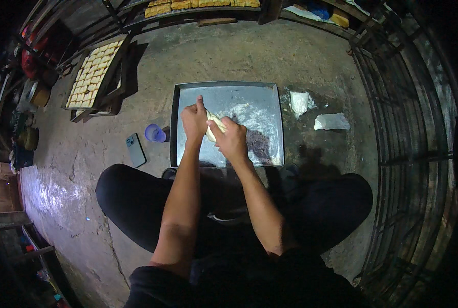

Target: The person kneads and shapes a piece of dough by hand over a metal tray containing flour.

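Both my hands are over a metal tray on the floor, dusted with flour on its right half. My left hand grips the upper left end of a pale lump of dough, its thumb pointing up. My right hand is closed round the dough's lower right part, a little nearer to me. The fingers partly hide the dough.
A purple cup and a phone lie left of the tray, two white bags right of it. A tray of pale pieces stands back left. Metal racks line the right; shelves with baked goods are behind.
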The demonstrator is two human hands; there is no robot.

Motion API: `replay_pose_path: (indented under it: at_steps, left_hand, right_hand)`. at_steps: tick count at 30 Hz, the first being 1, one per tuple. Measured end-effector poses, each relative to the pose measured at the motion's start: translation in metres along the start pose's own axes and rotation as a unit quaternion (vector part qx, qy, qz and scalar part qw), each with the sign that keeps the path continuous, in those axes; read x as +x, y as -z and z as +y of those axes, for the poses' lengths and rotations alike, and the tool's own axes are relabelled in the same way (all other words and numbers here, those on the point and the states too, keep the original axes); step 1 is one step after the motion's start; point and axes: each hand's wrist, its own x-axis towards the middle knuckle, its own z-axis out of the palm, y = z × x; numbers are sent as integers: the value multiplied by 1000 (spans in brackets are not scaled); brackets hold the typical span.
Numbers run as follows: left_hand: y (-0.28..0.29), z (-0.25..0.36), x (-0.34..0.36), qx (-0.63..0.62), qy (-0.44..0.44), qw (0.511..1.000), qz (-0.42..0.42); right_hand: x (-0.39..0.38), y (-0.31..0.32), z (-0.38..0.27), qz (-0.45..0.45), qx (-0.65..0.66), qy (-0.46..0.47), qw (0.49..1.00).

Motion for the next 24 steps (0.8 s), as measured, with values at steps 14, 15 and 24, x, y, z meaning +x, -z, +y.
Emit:
replay_pose_path:
  at_steps: [14,15,24]
  left_hand:
    - [4,-6,32,-195,43,979,38]
    - [8,21,24,-243,21,970,-7]
    - [33,71,14,-570,55,766,-292]
  right_hand:
    - [6,18,-38,-48,49,46,997]
    - [8,26,-34,-33,49,51,997]
    - [21,48,-47,-18,133,43,990]
